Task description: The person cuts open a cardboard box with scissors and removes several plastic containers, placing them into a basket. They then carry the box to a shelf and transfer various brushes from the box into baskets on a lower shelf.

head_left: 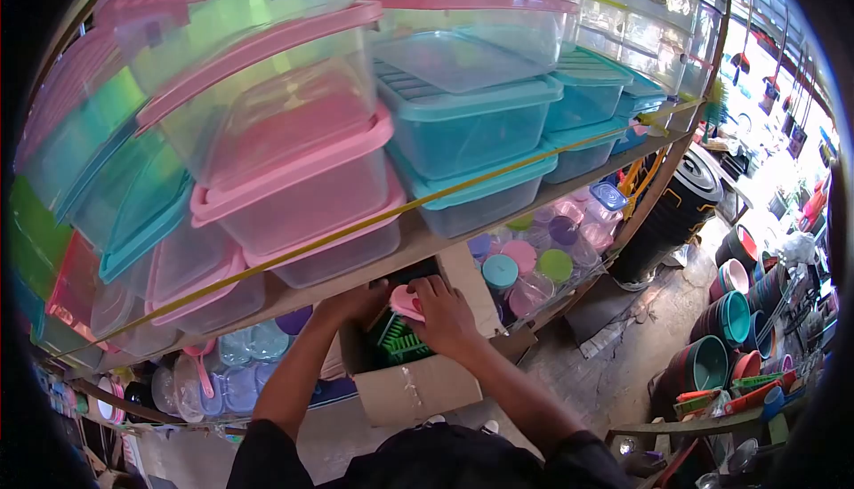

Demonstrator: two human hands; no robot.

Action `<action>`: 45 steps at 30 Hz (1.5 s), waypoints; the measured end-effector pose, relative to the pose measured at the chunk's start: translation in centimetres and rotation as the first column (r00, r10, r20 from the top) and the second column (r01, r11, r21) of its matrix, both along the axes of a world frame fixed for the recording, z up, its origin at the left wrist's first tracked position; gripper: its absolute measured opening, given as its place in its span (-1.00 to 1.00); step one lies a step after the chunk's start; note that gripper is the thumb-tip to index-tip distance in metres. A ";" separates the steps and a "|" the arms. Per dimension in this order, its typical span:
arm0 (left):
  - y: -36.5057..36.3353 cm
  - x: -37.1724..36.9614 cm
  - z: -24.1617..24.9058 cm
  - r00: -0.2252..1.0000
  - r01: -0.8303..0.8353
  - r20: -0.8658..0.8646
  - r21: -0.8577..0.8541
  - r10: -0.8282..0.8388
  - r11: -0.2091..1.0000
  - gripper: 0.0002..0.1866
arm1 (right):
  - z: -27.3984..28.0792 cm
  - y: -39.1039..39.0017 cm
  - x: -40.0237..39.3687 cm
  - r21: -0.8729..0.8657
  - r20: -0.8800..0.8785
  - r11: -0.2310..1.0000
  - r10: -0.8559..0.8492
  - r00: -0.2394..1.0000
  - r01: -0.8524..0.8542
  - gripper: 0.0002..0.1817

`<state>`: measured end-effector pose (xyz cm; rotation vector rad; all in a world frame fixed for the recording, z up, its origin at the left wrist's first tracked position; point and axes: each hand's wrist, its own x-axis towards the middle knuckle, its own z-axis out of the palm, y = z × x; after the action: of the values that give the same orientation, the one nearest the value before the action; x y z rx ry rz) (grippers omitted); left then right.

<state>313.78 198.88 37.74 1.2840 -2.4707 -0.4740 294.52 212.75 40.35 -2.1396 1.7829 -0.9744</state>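
Observation:
An open cardboard box (418, 391) stands in front of me below the shelf, its flaps folded out. Inside it lie green brushes (405, 345) with bristles. My right hand (447, 318) is over the box, its fingers closed around a pink scrub brush (406, 302). My left hand (363, 302) reaches in at the box's left far side. Shadow hides its fingers, so whether it grips anything does not show.
Stacked clear containers with pink lids (289, 191) and teal lids (480, 97) fill the shelf (302, 298) above the box. Jars with coloured lids (525, 266) sit below. Black bins (667, 200) and stacked pots (707, 364) stand to the right.

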 end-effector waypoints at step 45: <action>23.6 -18.8 -3.5 0.497 0.501 -0.855 0.144 -0.148 0.854 -0.35 | -5.6 17.3 -8.9 -0.004 0.999 0.821 -0.020 0.036 0.570 -0.53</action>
<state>294.96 222.52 34.25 0.4179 -1.7841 -1.3627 285.62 230.04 34.70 -0.4677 1.1956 -2.3210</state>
